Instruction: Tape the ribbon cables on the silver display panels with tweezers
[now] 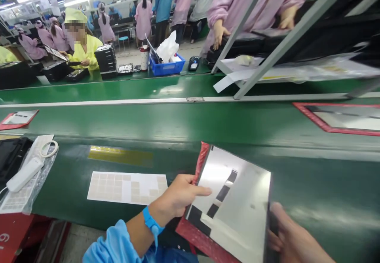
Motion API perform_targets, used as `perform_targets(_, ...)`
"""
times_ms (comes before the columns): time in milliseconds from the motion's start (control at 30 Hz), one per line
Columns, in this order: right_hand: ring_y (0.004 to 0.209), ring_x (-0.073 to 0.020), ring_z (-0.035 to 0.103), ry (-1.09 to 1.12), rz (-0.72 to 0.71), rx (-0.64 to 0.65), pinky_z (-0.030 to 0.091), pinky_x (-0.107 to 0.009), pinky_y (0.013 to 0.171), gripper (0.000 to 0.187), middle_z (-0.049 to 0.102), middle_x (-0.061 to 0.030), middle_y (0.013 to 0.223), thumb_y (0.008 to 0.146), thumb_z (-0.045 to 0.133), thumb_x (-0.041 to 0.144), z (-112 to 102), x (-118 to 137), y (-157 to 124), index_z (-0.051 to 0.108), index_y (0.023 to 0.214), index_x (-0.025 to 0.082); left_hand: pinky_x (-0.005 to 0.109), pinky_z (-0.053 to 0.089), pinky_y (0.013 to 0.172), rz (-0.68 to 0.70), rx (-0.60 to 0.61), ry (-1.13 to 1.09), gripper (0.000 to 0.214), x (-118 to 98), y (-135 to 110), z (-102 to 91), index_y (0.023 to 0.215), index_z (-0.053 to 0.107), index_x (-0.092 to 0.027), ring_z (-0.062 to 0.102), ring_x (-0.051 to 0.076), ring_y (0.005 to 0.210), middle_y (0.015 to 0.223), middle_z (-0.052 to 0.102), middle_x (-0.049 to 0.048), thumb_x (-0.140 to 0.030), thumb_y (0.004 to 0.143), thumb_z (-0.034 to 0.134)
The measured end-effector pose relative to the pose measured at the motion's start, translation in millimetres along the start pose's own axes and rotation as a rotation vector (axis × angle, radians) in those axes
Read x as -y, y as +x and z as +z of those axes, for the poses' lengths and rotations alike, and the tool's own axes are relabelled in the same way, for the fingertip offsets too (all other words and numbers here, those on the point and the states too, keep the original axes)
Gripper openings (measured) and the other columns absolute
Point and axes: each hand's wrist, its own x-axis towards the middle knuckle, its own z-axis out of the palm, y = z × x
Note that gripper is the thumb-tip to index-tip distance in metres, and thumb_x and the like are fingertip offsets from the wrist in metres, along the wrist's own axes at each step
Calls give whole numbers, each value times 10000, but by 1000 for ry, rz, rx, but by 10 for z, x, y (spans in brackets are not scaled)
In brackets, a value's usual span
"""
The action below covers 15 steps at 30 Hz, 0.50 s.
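Note:
A flat display panel point(237, 207) with a silvery back and black strips is tilted up over the table's front edge. Under it, red bubble wrap point(202, 243) shows along its left and lower sides. My left hand point(184, 193), with a blue wrist strap point(151, 221), is closed on the panel's left edge, thumb on top and fingers hidden beneath. Slightly blurred, my right hand point(286, 229) grips the right edge near a dark strip. Left of the panel lies a white sheet of pale square stickers point(127, 187), with a yellow translucent strip point(120, 155) behind it.
A white handheld device point(25, 175) and a tape roll point(49, 149) lie at left. Panels on red wrap rest on the green belt point(166, 120), at far left and right point(350, 116). Beyond stand a blue bin point(166, 66), slanted metal bars point(293, 37) and co-workers.

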Motion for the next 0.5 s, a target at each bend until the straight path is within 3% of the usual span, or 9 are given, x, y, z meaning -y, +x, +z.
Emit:
perform_targets(67, 423, -97, 318, 156, 66, 82, 305, -244, 353, 716, 471, 2, 560, 455, 878, 874, 146, 88, -68, 639, 734, 259, 349, 591, 696, 10, 44, -29, 632, -131, -131, -147, 990, 777, -130, 705, 223, 719, 814, 746, 68, -474, 483, 930)
perform_targets(133, 402, -109, 344, 216, 113, 179, 317, -266, 347, 720, 524, -23, 570, 489, 851, 916, 278, 181, -98, 694, 755, 266, 336, 590, 687, 30, 70, -27, 667, -261, -258, -295, 1008, 778, -135, 708, 217, 707, 811, 750, 65, -502, 478, 948)
perform_targets(233, 361, -114, 324, 247, 86, 286, 317, -295, 332, 737, 507, -35, 509, 475, 837, 964, 479, 355, -132, 663, 652, 270, 325, 593, 697, 67, 92, 32, 656, -447, -425, -536, 1037, 795, -132, 723, 214, 720, 839, 770, 75, -518, 530, 951)
perform_targets(333, 353, -64, 304, 218, -36, 304, 301, -232, 324, 699, 456, 26, 460, 327, 1048, 716, 762, 594, -217, 666, 637, 219, 308, 582, 684, 107, 93, 146, 570, -653, -537, -810, 1030, 814, -121, 725, 206, 723, 881, 790, 92, -476, 601, 930)
perform_targets(433, 520, -161, 610, 141, -188, 390, 540, -268, 455, 678, 700, -36, 680, 383, 1108, 392, 1174, 891, -304, 798, 941, 162, 349, 606, 738, 188, 76, 282, 483, -959, -553, -1085, 998, 826, -114, 741, 240, 782, 900, 797, 97, -420, 633, 904)
perform_targets(500, 614, -192, 679, 194, -337, 433, 600, -290, 530, 639, 745, -59, 770, 427, 1090, 291, 1510, 1103, -291, 786, 967, 136, 370, 610, 802, 299, -14, 380, 352, -1232, -508, -1250, 940, 822, -125, 735, 247, 826, 899, 792, 77, -335, 662, 875)
